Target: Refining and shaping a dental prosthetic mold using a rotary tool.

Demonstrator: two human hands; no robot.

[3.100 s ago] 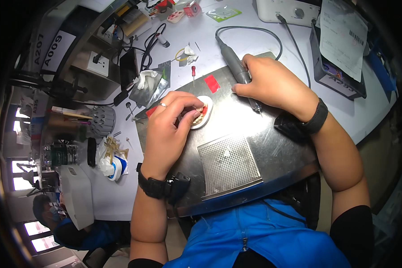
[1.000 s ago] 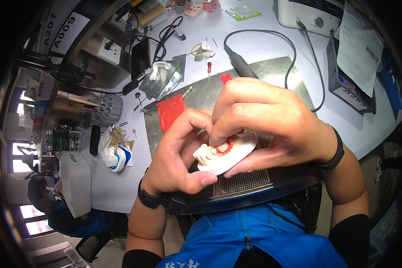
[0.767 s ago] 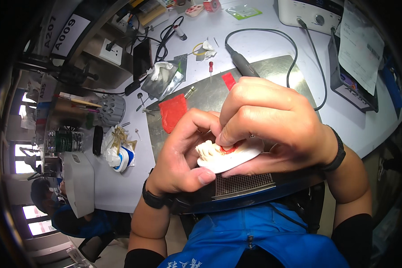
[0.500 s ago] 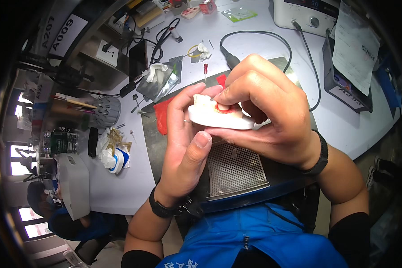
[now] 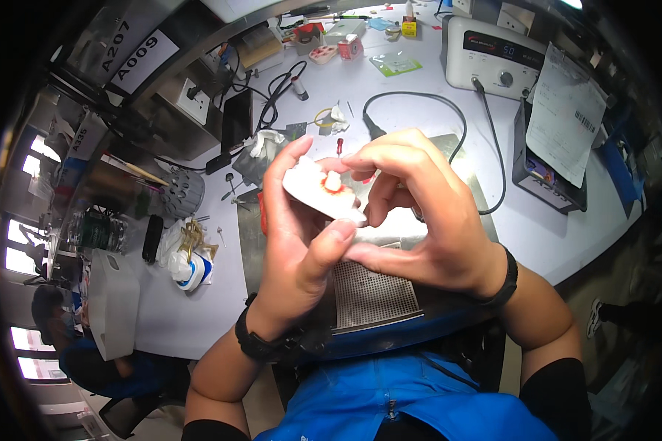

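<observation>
the left hand (image 5: 290, 253) is clamping the cast (image 5: 309, 189), holding it tilted above the metal board (image 5: 472, 180). the right hand (image 5: 445, 231) is curving beside the cast's right end, thumb and fingers spread apart; i cannot tell whether they are touching it. a mesh (image 5: 373, 290) is lying near; a white box (image 5: 482, 65) is standing far right on the counter (image 5: 180, 323).

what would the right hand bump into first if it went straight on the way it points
Most likely the dental model held in the left hand; the right hand points leftward at it. The gap looks very small, and whether they touch is hard to tell from this view.
</observation>
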